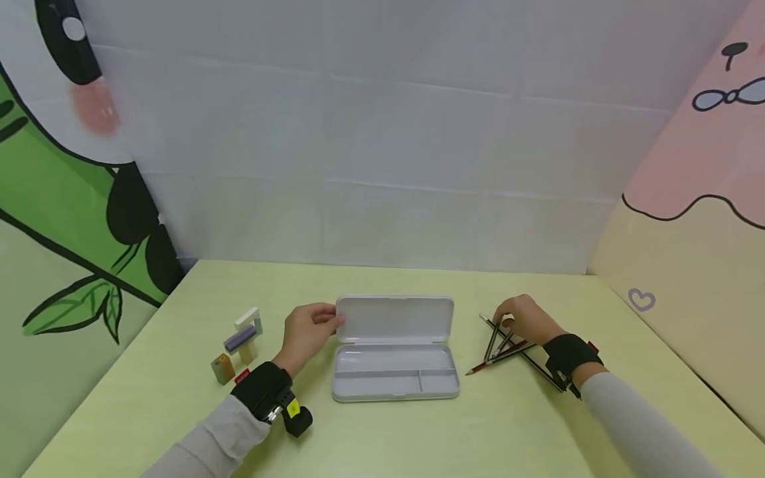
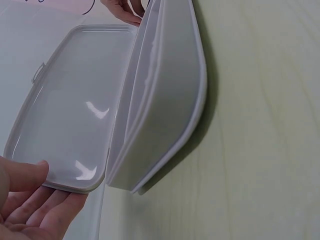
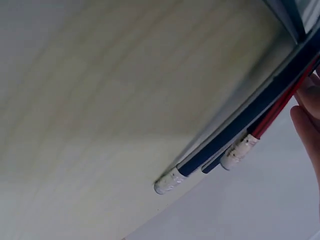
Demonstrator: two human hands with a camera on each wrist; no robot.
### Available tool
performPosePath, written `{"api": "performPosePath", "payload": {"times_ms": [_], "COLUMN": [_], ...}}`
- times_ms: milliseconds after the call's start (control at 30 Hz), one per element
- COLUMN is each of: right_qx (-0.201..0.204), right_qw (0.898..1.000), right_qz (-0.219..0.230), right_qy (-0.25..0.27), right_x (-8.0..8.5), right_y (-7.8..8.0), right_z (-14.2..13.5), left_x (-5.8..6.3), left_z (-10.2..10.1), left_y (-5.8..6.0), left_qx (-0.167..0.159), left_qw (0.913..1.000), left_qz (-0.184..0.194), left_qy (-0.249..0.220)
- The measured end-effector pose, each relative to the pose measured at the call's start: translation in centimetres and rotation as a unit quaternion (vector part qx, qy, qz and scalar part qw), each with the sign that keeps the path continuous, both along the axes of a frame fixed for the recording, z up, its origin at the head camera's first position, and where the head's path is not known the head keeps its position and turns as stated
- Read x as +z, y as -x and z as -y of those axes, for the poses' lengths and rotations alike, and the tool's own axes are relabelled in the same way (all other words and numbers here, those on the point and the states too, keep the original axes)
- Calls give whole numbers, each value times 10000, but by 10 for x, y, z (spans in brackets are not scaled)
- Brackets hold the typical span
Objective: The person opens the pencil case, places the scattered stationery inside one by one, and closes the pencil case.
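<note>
Several pencils [image 1: 501, 357] — right hand [image 1: 527, 320] partly hides them

- I see the pencil case [image 1: 382, 358] mid-counter [image 1: 382, 438], its lid [image 1: 395, 320] behind its compartments.
- Left hand [image 1: 307, 334] at the lid's left edge; blocks [image 1: 241, 339] farther left.
- Right of the case, pencils [image 1: 505, 356] lie crossed, by my right hand [image 1: 528, 320].

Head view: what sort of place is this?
Probably a small indoor recording booth, perhaps child-themed: a pale yellow wood-grain table backed by a creased greyish-white flat backdrop, between a green-and-white cartoon side wall and a pink-and-cream cartoon side wall.
</note>
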State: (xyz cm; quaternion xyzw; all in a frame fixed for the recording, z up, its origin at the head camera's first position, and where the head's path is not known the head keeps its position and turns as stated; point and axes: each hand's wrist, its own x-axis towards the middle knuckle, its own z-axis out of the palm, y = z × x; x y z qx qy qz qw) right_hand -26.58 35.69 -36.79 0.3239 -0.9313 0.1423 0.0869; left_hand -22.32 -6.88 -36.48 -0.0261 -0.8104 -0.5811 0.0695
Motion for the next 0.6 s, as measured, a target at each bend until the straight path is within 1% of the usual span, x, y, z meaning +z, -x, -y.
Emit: {"api": "performPosePath", "payload": {"times_ms": [133,233,300,433,500,533,600], "right_qx": [11,143,181,111,107,113,131], "right_qw": [9999,9999,9998,9999,9999,9998,9996], "right_qz": [-26,35,106,21,-84,-160,-215], "right_qy": [119,18,-67,-82,-71,-77,-95], "right_x": [-9,-14,-14,-4,3,8,16], "right_y": [-8,-12,-13,-9,-8,-6,-6], "right_z": [1,2,2,3,7,7,10], "left_x": [-4,-7,-8,-2,0,2,4], "left_z": [0,1,2,2,3,2,1], "left_y": [-6,-11,-11,-5,-3,0,3], "left_qx": [-25,-77,-88,-140,-126,-127,-122], "left_qw": [10000,9999,9997,9998,9999,9999,9998], "left_qz": [-24,103,175,48,60,64,155], "left_qy": [47,80,126,106,77,73,95]}}
